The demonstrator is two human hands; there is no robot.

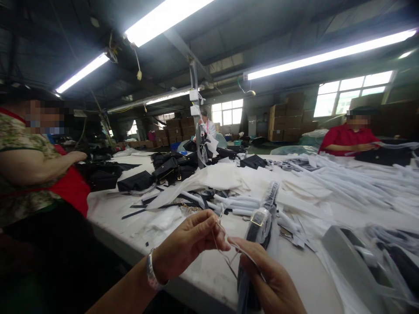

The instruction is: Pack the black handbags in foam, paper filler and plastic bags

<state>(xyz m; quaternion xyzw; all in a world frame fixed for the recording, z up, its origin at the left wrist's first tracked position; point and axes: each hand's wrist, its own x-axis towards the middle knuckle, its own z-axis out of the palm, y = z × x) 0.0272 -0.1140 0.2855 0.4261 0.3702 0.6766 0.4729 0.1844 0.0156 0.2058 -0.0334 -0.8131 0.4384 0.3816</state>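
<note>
My left hand [193, 240], with a bracelet on the wrist, pinches a thin pale string [214, 235] between thumb and fingers. The string loops down toward my right hand [270, 272], whose thumb and fingers are closed on a thin, flat, pale piece [250, 258], seen nearly edge-on. Both hands are close together above the table's near edge. Just behind the right hand lies a dark strap [253, 235] with a gold rectangular buckle [258, 217], partly wrapped in clear plastic. The right hand covers its lower part.
White wrapped strips [353, 183], white sheets [222, 176] and black bags [166, 168] cover much of the white table [127, 235]. A grey tape dispenser [356, 257] stands at right. One person [32, 165] stands left; another in red [347, 139] works across the table.
</note>
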